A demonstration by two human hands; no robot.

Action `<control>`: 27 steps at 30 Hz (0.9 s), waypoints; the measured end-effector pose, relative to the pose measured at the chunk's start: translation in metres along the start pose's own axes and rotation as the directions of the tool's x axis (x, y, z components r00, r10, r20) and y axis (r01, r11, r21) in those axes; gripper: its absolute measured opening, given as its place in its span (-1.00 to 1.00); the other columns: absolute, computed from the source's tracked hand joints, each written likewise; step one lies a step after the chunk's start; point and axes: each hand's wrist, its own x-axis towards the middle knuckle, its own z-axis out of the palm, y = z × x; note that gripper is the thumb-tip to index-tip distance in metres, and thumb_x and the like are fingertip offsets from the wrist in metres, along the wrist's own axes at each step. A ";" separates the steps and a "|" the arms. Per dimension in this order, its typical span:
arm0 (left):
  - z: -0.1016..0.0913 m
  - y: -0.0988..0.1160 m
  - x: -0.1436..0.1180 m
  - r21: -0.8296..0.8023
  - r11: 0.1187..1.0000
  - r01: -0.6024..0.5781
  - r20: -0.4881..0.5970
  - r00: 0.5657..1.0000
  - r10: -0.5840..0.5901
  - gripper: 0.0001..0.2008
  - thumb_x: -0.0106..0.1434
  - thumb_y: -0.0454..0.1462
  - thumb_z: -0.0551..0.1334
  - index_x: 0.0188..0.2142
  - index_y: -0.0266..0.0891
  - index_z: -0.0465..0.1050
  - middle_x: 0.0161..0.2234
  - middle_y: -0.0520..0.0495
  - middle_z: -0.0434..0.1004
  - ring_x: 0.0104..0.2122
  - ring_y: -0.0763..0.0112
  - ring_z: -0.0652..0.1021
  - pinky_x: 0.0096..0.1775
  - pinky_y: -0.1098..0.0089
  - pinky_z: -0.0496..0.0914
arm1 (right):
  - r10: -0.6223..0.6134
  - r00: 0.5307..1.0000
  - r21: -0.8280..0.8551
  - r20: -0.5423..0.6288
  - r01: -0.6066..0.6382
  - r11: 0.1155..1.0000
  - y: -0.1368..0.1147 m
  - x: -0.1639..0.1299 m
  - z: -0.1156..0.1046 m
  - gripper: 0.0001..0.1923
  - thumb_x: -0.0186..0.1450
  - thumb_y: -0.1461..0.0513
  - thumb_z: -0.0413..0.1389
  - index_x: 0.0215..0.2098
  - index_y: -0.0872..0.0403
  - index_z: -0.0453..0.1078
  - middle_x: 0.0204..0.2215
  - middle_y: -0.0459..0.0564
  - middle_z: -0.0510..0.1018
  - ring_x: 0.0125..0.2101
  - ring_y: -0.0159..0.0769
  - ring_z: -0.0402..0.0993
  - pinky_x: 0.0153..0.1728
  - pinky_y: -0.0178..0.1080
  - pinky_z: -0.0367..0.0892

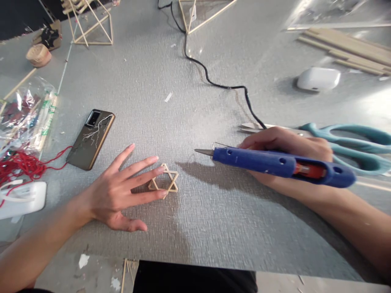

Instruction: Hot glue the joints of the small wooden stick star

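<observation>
you won't find any text, brand, number or sign that can be read here. the phone (91, 139) lying by your left hand shows only a white lightning pattern on its back, and the print on the plastic packet (29, 112) is too blurred to read.

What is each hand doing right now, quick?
Left hand: open, flat, fingertips on the small wooden star.
Right hand: closed around the blue glue gun, nozzle pointing at the star.

Phone (91, 139), scissors (348, 142), earbud case (318, 78) — red string (23, 167).
</observation>
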 end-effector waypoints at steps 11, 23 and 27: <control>0.000 0.000 0.000 -0.004 1.000 -0.001 0.002 1.000 0.001 -0.39 0.39 0.19 0.04 0.24 -0.04 0.39 0.34 -0.24 0.32 0.36 -0.12 0.30 0.34 -0.41 -0.04 | 0.010 1.000 -0.007 0.003 -0.010 1.000 0.000 -0.001 0.000 -0.92 0.29 0.25 0.25 -0.27 -0.04 0.44 -0.57 -0.26 0.51 -0.60 -0.46 0.41 -0.53 -0.35 0.29; 0.004 -0.001 -0.005 -0.044 0.997 0.070 -0.123 0.990 -0.075 -0.36 0.44 0.12 0.02 0.31 -0.20 0.29 0.28 -0.26 0.42 0.32 -0.10 0.36 0.33 -0.37 0.07 | 0.004 1.000 0.012 0.018 -0.004 1.000 -0.002 0.000 -0.001 -0.92 0.29 0.22 0.25 -0.27 -0.04 0.44 -0.57 -0.25 0.49 -0.61 -0.46 0.41 -0.56 -0.37 0.29; 0.009 0.000 -0.009 -0.036 0.971 0.235 -0.310 0.922 -0.234 -0.33 0.32 -0.03 0.26 0.30 -0.34 0.29 0.11 -0.26 0.59 0.22 -0.04 0.49 0.28 -0.20 0.30 | 0.020 0.999 0.007 0.027 -0.020 1.000 0.002 -0.002 -0.003 -0.91 0.27 0.22 0.23 -0.24 -0.06 0.44 -0.54 -0.24 0.52 -0.61 -0.44 0.44 -0.57 -0.36 0.32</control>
